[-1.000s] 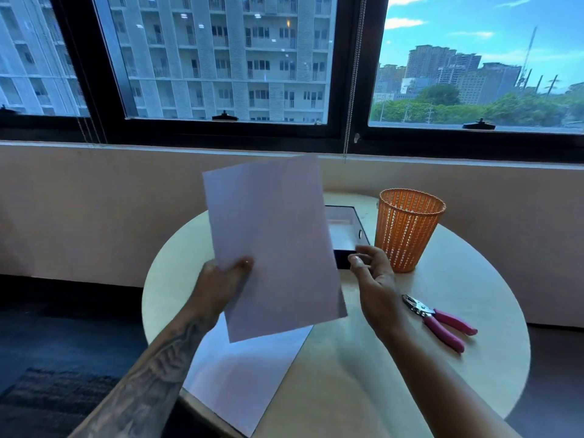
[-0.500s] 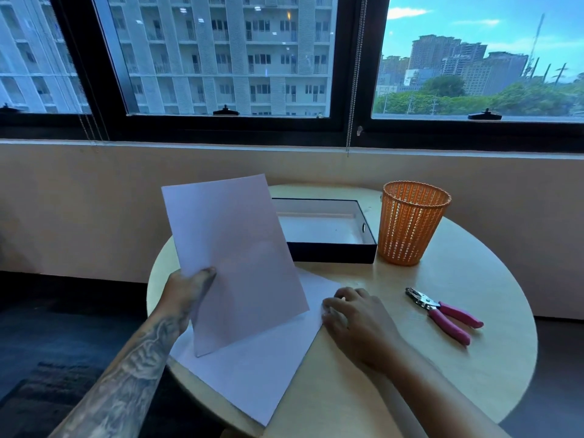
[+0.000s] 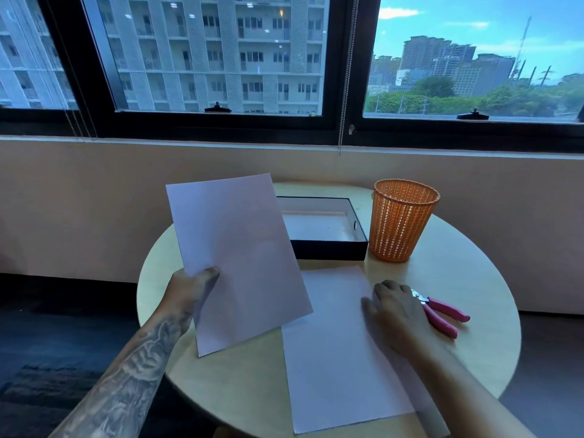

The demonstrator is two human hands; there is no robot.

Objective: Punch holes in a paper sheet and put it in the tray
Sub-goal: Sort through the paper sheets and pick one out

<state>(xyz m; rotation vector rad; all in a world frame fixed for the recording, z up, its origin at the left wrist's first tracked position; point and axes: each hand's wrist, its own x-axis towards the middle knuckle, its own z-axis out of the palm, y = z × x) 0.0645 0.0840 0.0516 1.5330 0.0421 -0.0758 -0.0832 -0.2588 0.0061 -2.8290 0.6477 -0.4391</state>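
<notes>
My left hand (image 3: 192,287) pinches the left edge of a white paper sheet (image 3: 240,260) and holds it tilted up above the table's left side. A second white sheet (image 3: 338,352) lies flat on the round table. My right hand (image 3: 396,306) hovers palm down over that flat sheet's right edge, fingers apart, right beside the head of the pink-handled hole punch (image 3: 442,312). I cannot tell whether its fingertips touch the punch. The black tray (image 3: 331,248) with a white inside stands behind the sheets, partly hidden by the raised sheet.
An orange mesh basket (image 3: 401,222) stands at the back right, next to the tray. The round pale table (image 3: 474,343) ends close on all sides. A low wall and windows lie beyond; dark floor lies to the left.
My right hand has slid rightward from the flat sheet's top to beside the hole punch. The left hand keeps hold of the raised sheet, which has moved left and uncovered the tray.
</notes>
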